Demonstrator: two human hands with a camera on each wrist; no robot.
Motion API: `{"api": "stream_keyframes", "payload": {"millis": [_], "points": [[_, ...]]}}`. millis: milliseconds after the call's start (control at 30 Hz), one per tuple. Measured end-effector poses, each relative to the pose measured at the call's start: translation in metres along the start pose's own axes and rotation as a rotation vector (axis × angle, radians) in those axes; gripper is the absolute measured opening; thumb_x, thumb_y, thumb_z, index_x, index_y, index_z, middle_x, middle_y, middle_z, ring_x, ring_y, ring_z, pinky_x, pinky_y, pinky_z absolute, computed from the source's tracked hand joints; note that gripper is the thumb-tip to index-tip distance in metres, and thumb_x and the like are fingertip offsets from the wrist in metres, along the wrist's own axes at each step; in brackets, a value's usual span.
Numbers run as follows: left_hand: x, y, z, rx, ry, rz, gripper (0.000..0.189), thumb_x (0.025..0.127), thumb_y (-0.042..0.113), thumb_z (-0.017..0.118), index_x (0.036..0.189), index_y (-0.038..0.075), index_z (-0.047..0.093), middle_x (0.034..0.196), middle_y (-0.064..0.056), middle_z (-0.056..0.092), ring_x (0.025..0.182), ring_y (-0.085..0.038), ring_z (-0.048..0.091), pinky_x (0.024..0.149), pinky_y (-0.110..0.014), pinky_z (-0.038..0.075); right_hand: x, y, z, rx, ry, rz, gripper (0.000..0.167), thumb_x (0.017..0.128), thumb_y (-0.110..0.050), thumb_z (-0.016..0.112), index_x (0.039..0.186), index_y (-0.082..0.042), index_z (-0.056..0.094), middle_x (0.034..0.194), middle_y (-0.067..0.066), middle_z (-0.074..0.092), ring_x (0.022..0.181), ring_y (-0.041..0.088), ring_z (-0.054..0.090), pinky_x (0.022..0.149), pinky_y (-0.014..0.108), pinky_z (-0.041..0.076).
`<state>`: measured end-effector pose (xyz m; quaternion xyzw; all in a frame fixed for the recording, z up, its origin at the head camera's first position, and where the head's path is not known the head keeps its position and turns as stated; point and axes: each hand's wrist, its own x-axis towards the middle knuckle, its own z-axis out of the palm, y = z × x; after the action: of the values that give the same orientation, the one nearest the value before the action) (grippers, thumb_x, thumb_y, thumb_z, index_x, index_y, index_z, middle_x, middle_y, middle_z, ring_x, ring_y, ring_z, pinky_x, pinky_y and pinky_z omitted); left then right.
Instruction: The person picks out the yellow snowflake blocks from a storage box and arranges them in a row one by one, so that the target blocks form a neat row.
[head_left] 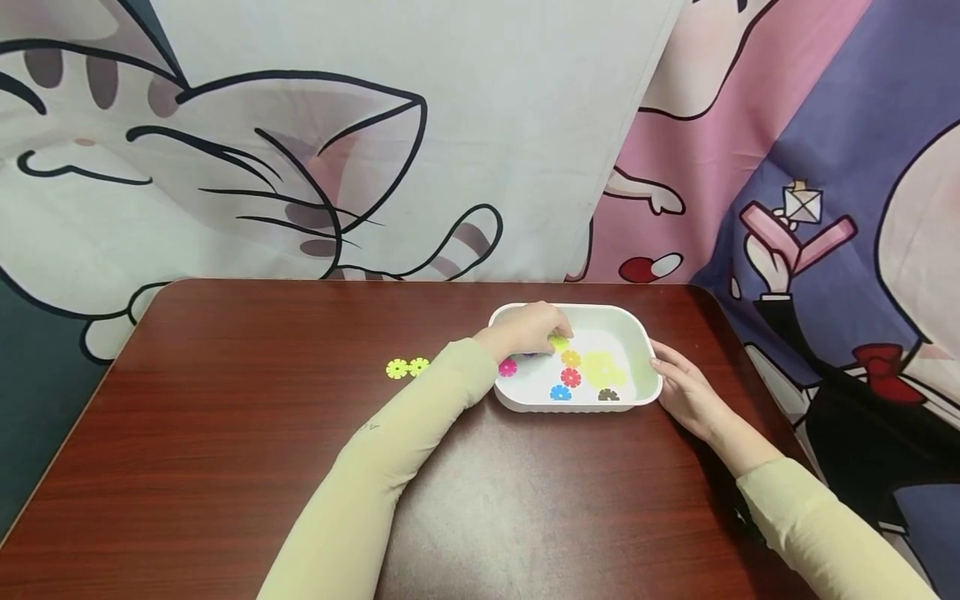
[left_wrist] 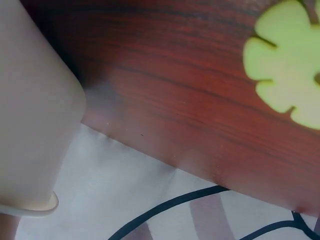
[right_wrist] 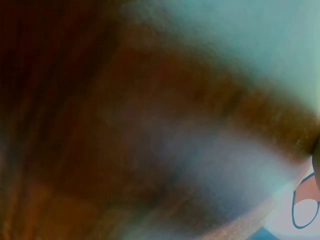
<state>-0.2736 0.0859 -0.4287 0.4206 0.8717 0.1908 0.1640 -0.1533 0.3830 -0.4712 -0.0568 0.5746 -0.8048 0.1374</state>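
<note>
A white tray (head_left: 577,407) holds several flower-shaped plastic discs. My left hand (head_left: 528,327) reaches over its left rim with bent fingers, which pinch a yellow-green flower disc (head_left: 558,342). Part of that disc is hidden by the fingers. At the right end of the tray, my right hand (head_left: 684,387) grips the rim. On the table, left of the tray, two yellow-green flower discs (head_left: 407,367) lie joined edge to edge. One yellow-green disc (left_wrist: 287,70) shows large in the left wrist view. The right wrist view is mostly blurred.
Inside the tray lie an orange disc (head_left: 571,358), a red disc (head_left: 571,377), a blue disc (head_left: 560,392), a pink disc (head_left: 507,367), a dark disc (head_left: 608,395) and pale yellow ones (head_left: 600,369). A cartoon-printed cloth (head_left: 510,167) hangs behind the brown table (head_left: 300,467).
</note>
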Motion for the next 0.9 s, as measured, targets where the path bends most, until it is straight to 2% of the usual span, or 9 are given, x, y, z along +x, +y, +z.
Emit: {"api": "stream_keyframes", "payload": {"millis": [367, 600, 900], "points": [[-0.0018, 0.0, 0.0062, 0.069, 0.021, 0.005, 0.038, 0.096, 0.004, 0.076, 0.133, 0.014, 0.074, 0.136, 0.001, 0.073, 0.136, -0.014, 0.061, 0.121, -0.029, 0.043, 0.001, 0.0008, -0.0007, -0.012, -0.01, -0.004, 0.043, 0.113, -0.002, 0.035, 0.14, -0.022, 0.063, 0.138, -0.01, 0.069, 0.125, 0.0, 0.063, 0.103, 0.017, 0.051], [-0.0011, -0.0009, 0.0073, 0.059, 0.043, 0.01, 0.035, 0.096, 0.004, 0.077, 0.13, 0.014, 0.076, 0.132, 0.001, 0.074, 0.13, -0.014, 0.063, 0.119, -0.028, 0.045, 0.0023, 0.0002, -0.002, -0.007, -0.018, -0.006, 0.044, 0.113, -0.002, 0.035, 0.14, -0.022, 0.062, 0.138, -0.009, 0.069, 0.124, 0.001, 0.064, 0.102, 0.018, 0.052], [0.0029, -0.0012, 0.0077, 0.039, 0.069, 0.012, 0.025, 0.097, 0.014, 0.077, 0.122, 0.013, 0.079, 0.121, 0.0, 0.078, 0.116, -0.015, 0.068, 0.11, -0.029, 0.051, 0.0003, 0.0005, -0.0016, 0.006, -0.012, 0.006, 0.044, 0.113, -0.002, 0.035, 0.139, -0.023, 0.064, 0.137, -0.01, 0.069, 0.125, 0.0, 0.064, 0.102, 0.017, 0.052]]}}
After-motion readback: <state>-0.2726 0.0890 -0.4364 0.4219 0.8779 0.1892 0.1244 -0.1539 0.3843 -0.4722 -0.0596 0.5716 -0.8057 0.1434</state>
